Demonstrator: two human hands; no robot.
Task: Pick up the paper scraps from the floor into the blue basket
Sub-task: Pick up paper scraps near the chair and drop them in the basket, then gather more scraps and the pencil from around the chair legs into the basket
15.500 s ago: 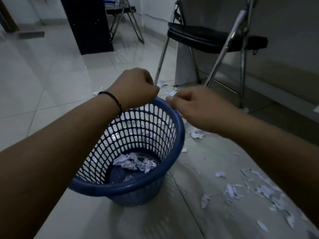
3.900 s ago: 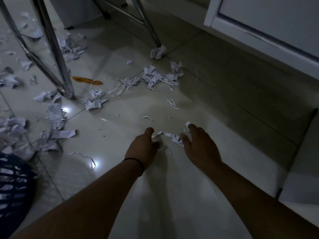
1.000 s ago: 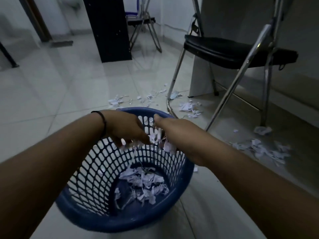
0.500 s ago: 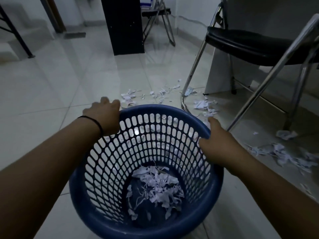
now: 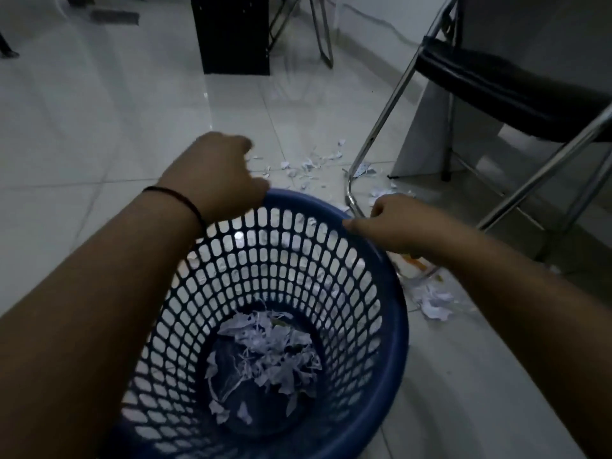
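Note:
The blue basket point(image 5: 395, 303), a perforated plastic bin, stands on the white tile floor right below me. A heap of white paper scraps point(image 5: 265, 352) lies at its bottom. My left hand point(image 5: 218, 173), with a black band at the wrist, grips the far left of the rim, its fingers curled over the outside. My right hand point(image 5: 397, 223) holds the far right of the rim, thumb lying along the edge. More loose scraps point(image 5: 311, 164) lie on the floor beyond the basket, and another clump of scraps point(image 5: 433, 303) lies to its right.
A folding chair point(image 5: 496, 77) with a black seat stands at the right, its chrome leg point(image 5: 351, 193) just past the basket. A small orange object point(image 5: 414, 260) lies beside the basket. A black cabinet point(image 5: 231, 31) and another chair frame stand farther back.
A second ago both hands dropped scraps into the basket. They then moved apart to its rim, and now both hold the far edge, with the basket closer under me.

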